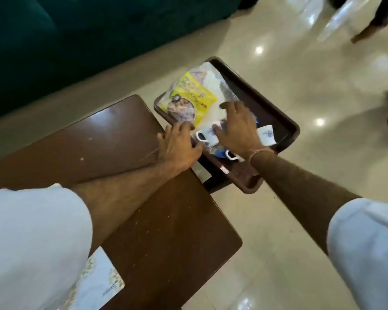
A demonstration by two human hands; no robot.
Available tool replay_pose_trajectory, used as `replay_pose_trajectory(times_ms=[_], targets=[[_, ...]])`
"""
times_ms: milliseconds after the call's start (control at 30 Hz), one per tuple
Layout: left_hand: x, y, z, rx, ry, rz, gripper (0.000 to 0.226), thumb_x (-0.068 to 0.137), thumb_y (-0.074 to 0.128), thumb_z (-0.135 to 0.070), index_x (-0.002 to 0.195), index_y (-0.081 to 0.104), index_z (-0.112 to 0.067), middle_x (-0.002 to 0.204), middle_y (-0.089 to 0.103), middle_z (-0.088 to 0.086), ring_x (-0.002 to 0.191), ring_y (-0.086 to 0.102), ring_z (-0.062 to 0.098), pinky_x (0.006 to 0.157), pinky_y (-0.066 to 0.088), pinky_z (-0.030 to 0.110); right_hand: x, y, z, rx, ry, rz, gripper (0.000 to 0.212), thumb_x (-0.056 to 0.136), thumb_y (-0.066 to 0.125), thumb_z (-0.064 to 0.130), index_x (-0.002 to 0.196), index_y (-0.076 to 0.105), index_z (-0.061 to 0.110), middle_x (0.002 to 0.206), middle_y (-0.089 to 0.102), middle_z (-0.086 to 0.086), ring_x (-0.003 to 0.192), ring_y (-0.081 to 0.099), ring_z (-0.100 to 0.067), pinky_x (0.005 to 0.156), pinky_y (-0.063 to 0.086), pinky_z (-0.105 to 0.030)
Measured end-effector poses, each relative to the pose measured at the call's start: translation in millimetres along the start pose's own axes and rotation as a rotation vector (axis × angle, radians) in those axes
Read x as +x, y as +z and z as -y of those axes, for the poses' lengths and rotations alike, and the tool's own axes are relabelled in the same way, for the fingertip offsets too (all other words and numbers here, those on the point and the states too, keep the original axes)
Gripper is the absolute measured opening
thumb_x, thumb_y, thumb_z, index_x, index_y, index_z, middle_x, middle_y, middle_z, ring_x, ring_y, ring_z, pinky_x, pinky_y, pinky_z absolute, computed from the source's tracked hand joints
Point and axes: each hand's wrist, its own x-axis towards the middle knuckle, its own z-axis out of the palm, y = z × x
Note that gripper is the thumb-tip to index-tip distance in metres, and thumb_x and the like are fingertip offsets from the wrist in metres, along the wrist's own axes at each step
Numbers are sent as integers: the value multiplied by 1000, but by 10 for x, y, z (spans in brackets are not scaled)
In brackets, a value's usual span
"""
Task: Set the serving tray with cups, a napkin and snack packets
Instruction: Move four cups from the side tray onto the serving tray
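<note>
While hands (pixel 208 137) spread, cups (pixel 205 135) beneath

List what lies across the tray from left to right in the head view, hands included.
Left hand on the tray's near-left edge → yellow snack packet → right hand over the cups → white cup → tray's right rim.

A dark brown serving tray (pixel 278 113) with a raised rim holds everything. At its far end lies a yellow snack packet (pixel 195 99), flat, overlapping a clear packet with white contents (pixel 211 77). Nearer sit white cups with blue print: one (pixel 205 135) by the left rim, one (pixel 266 135) upright by the right rim, and a third (pixel 232 155), mostly hidden.
</note>
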Motion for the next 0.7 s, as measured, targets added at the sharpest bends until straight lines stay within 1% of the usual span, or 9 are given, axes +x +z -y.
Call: replay_pose_trajectory(times_ms=[67, 100, 167, 233, 300, 367, 467, 600, 700], targets=[[201, 78, -195, 113, 28, 24, 60, 82, 49, -64, 129, 55, -26, 133, 56, 4, 125, 45, 28, 98, 29, 50, 173, -63, -269, -51, 112, -7, 61, 83, 64, 43, 134, 46, 15, 134, 45, -16, 122, 45, -41, 96, 41, -52], [309, 132, -266, 183, 34, 44, 63, 82, 46, -67, 130, 56, -27, 135, 55, 5, 126, 45, 29, 99, 28, 52, 276, -67, -447, -104, 170, 36, 66, 82, 64, 48, 136, 44, 16, 135, 44, -17, 123, 44, -42, 97, 40, -53], [474, 206, -379, 270, 15, 100, 66, 83, 45, -72, 129, 57, -27, 134, 56, 8, 126, 46, 33, 101, 28, 55, 436, -97, -698, -163, 268, 198, 75, 81, 64, 57, 141, 39, 19, 140, 45, -19, 126, 45, -44, 101, 36, -55], [559, 297, -412, 310, -30, 140, 62, 82, 49, -72, 125, 59, -28, 130, 57, 11, 124, 47, 36, 100, 28, 56, 536, -26, -846, -161, 288, 344, 78, 81, 63, 62, 143, 36, 23, 141, 52, -15, 128, 48, -42, 105, 32, -56], [607, 368, -443, 261, -77, 156, 56, 82, 55, -69, 120, 59, -27, 125, 60, 11, 120, 50, 35, 98, 28, 54, 615, 40, -938, -95, 285, 398, 78, 83, 62, 63, 145, 34, 25, 141, 55, -10, 129, 49, -40, 108, 28, -57], [647, 396, -494, 151, -132, 157, 51, 80, 62, -65, 113, 59, -27, 116, 65, 6, 112, 56, 32, 95, 29, 49, 654, 90, -973, -61, 266, 377, 77, 82, 63, 62, 144, 35, 24, 139, 57, -9, 129, 50, -39, 108, 27, -57], [660, 409, -563, 36, -169, 148, 46, 75, 71, -60, 106, 60, -27, 110, 68, 3, 109, 58, 30, 90, 29, 43, 657, 162, -967, -32, 240, 314, 72, 79, 68, 60, 134, 44, 21, 126, 64, -9, 117, 57, -36, 106, 35, -54], [589, 377, -580, -69, -139, 117, 35, 76, 76, -51, 91, 54, -28, 106, 67, 0, 109, 56, 28, 96, 31, 43, 621, 178, -926, 27, 235, 247, 70, 74, 75, 53, 127, 48, 18, 118, 66, -10, 108, 60, -34, 100, 44, -54], [489, 290, -513, -207, -105, 27, 34, 76, 78, -46, 88, 54, -26, 96, 58, -4, 105, 56, 25, 89, 30, 37, 547, 137, -851, 140, 248, 144, 72, 74, 77, 51, 128, 46, 17, 118, 66, -10, 107, 62, -34, 98, 47, -55]])
